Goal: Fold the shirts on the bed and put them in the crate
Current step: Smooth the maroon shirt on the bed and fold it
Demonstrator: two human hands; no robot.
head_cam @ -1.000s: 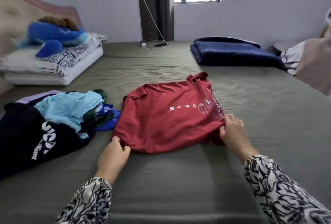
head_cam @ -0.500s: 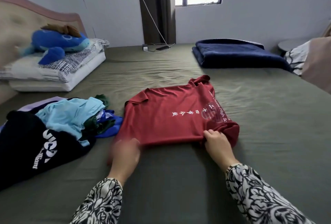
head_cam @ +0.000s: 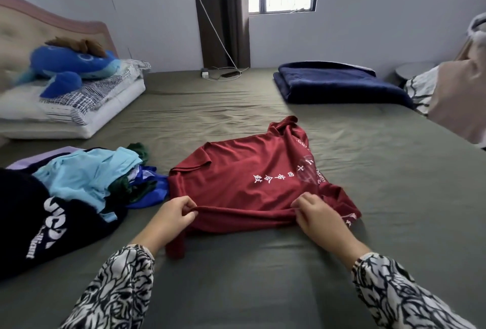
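- Since half a second earlier, both hands had closed on the near fold of the red shirt (head_cam: 236, 184); the left hand (head_cam: 172, 217), blurred and short of the cloth then, now gripped it, and the right hand (head_cam: 319, 214) had shifted inward along the same edge.
- Left fingers (head_cam: 184, 203) were curled tight, thumb and forefinger pinching the folded hem, which rose in a ridge just beyond the fingertips.
- Right fingers (head_cam: 302, 201) were curled too, pinching the same ridge from its other end; a loose sleeve with white print lay just outside them, toward the right.
- Between the two sets of fingers the hem ran taut and slightly lifted off the bed (head_cam: 263, 276); a strip of red cloth hung down under the left hand toward the wrist.
- Beyond the fingertips the shirt lay flat, white characters and a round emblem showing on its right half.
- Left of the left fingers, a pile of unfolded clothes (head_cam: 86, 173) sat close by, its blue piece touching the shirt's edge, a black garment with white lettering (head_cam: 39, 223) nearest.
- Well beyond the fingers lay a folded navy blanket (head_cam: 336, 84) to the right and a blue plush toy (head_cam: 68, 65) on pillows (head_cam: 65, 115) to the left.
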